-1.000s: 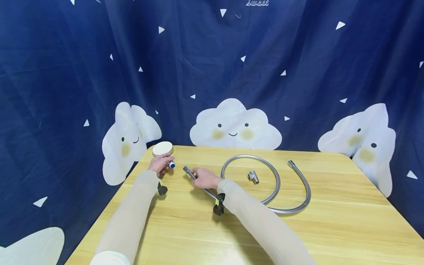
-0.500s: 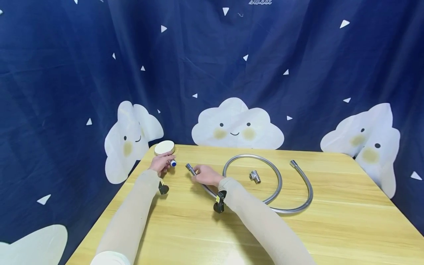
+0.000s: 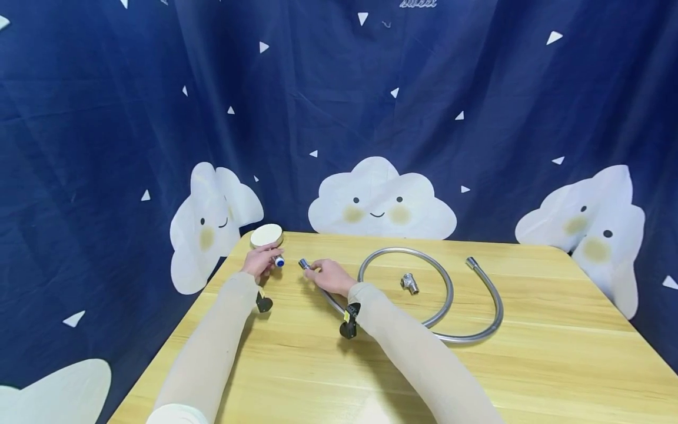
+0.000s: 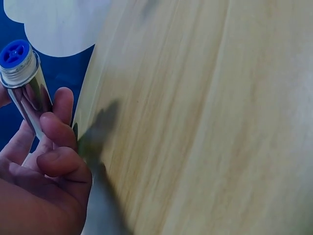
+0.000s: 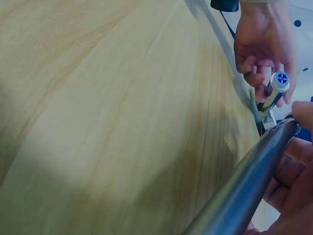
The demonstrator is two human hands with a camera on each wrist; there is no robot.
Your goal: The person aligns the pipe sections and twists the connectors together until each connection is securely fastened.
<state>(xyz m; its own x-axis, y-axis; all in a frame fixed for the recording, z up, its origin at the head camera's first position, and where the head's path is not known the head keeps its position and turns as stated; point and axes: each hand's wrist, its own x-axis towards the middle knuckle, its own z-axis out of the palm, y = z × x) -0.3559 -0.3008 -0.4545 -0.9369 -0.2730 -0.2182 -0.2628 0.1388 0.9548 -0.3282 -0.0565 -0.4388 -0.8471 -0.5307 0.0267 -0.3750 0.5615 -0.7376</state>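
In the head view, my left hand (image 3: pixel 259 261) grips the handle of a shower head (image 3: pixel 266 235) with a pale round face, at the table's far left corner. Its chrome handle (image 4: pixel 32 103) ends in a threaded neck with a blue insert (image 4: pixel 14 54), which points towards me. My right hand (image 3: pixel 331 277) pinches a grey metallic shower hose (image 3: pixel 397 249) just behind its end connector (image 3: pixel 303 264). That connector is a short way right of the handle's threaded end, apart from it. In the right wrist view the hose (image 5: pixel 244 186) runs through my fingers.
The hose loops across the wooden table (image 3: pixel 296 365), its other end fitting (image 3: pixel 471 262) lying at the right. A small chrome tee-shaped fitting (image 3: pixel 409 284) lies inside the loop. A dark blue curtain (image 3: pixel 339 106) with printed clouds hangs behind the table.
My right hand has moved slightly away from me with the hose end, and its fingers now sit closer to the connector. My left hand keeps its grip on the shower head. The head view has shifted slightly.
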